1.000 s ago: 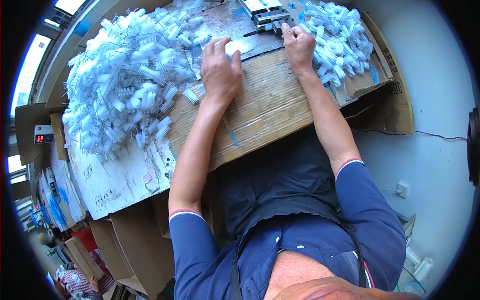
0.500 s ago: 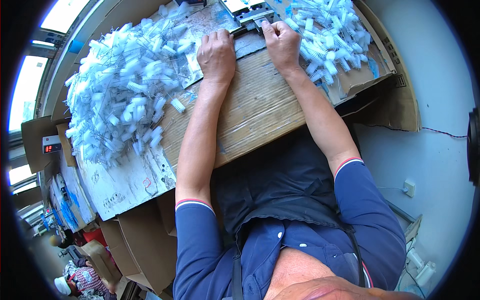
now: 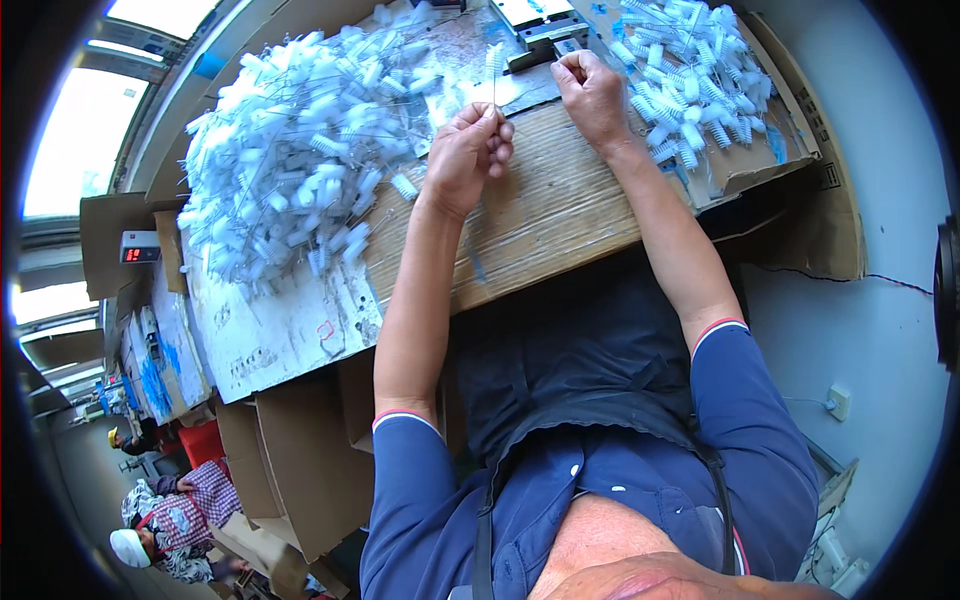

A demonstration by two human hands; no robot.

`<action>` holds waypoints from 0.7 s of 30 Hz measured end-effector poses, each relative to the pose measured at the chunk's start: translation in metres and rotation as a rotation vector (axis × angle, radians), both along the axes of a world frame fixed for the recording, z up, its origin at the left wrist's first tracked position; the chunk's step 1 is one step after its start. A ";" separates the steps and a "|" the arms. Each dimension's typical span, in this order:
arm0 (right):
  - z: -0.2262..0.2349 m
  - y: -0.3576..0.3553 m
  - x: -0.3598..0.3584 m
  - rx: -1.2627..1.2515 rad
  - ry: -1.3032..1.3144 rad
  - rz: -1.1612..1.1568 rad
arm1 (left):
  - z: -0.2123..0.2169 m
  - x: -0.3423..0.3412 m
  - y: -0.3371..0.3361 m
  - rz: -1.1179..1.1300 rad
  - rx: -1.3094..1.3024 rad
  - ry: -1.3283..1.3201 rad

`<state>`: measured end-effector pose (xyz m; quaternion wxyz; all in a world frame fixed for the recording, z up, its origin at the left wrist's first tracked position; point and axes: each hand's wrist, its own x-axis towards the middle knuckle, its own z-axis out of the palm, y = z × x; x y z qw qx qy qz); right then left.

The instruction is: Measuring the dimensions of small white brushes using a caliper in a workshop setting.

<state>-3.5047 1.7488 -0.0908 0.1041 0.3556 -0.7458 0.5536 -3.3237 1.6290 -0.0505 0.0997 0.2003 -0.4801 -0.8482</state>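
My left hand (image 3: 466,155) pinches the thin wire stem of a small white ridged plastic piece (image 3: 494,62), which stands upright above the fingertips. Beside the metal fixture (image 3: 540,22) at the far edge of the work surface is my right hand (image 3: 597,100), its fingers curled closed near the fixture's front block. What those fingers grip, if anything, is hidden. A big heap of similar white pieces with wire stems (image 3: 290,150) lies to the left. To the right of my right hand is a second pile of white ridged pieces (image 3: 700,75).
Corrugated cardboard (image 3: 540,215) covers the table's near part, with a stained white board (image 3: 290,345) at the left. A small box with a red display (image 3: 140,247) stands beyond the left heap. Lower left, a co-worker in a white cap (image 3: 130,548) is visible. A wall (image 3: 890,200) is on the right.
My left hand has pulled back from the fixture toward me and turned, now showing a white ridged piece in its pinch. My right hand stays by the fixture. The whole view has shifted slightly.
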 end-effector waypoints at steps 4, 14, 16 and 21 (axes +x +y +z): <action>0.000 0.003 0.002 0.003 0.013 0.060 | -0.006 0.014 0.007 -0.106 0.226 0.181; -0.011 0.001 -0.004 0.143 0.095 0.088 | -0.002 0.085 0.040 -0.070 0.638 0.366; -0.015 -0.002 -0.008 0.156 0.086 0.095 | -0.003 0.120 0.051 0.008 0.616 0.343; -0.017 0.000 -0.021 0.174 0.118 0.126 | -0.017 0.251 0.085 0.200 0.405 0.151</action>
